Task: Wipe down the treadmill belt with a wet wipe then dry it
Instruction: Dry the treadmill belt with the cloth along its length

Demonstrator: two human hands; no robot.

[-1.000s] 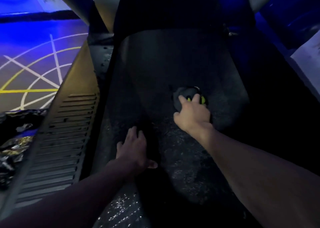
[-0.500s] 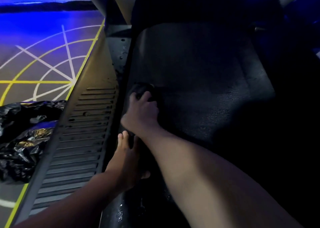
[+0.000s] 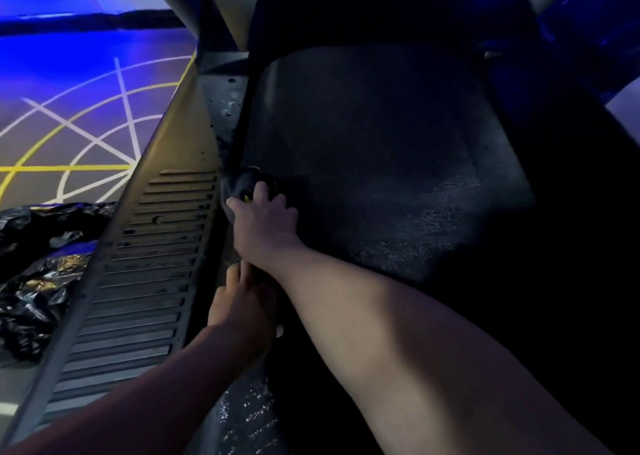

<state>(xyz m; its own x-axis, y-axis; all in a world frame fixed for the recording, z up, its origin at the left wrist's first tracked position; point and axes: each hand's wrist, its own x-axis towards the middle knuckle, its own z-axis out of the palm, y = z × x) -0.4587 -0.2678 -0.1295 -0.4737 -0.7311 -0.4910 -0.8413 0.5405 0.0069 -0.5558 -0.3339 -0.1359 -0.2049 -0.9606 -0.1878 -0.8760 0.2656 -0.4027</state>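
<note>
Treadmill belt (image 3: 381, 177) looks rough and wet. Our right hand (image 3: 266, 222) grips the soft, bunched cloth (image 3: 242, 181) at the belt's left edge; our left hand (image 3: 239, 309) lies flat.

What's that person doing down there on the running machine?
A person is cleaning the treadmill belt. Their right hand grips a dark cloth and pushes it against the belt's left edge, beside the ribbed side rail. Their left hand rests flat on the belt closer to them, partly under the right forearm. A crumpled black bag lies on the floor to the left.
</note>
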